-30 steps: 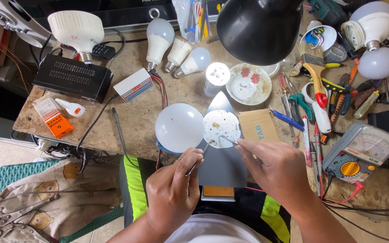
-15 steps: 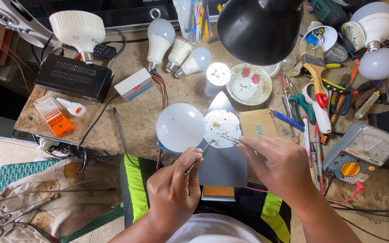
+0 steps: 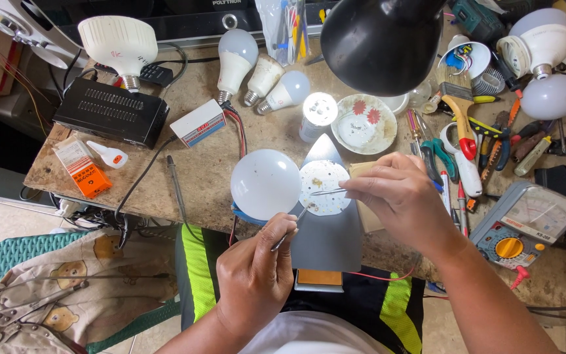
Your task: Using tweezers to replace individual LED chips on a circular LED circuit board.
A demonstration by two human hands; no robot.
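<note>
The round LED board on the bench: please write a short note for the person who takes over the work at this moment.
Left hand: holds a thin metal tool, tip at the edge of the round LED board.
Right hand: holds tweezers, tips on the board.
The board lies on a grey iron soleplate at the bench edge. The white dome cover is off, lying just left of the board.
Done: bulb opened, board exposed.
Left: work on the board seems unfinished; the cover is not yet refitted.

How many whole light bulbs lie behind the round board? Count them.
3: one big bulb at the left, a cream-necked bulb in the middle, a smaller bulb at the right. Others may be hidden by the lamp shade.
</note>
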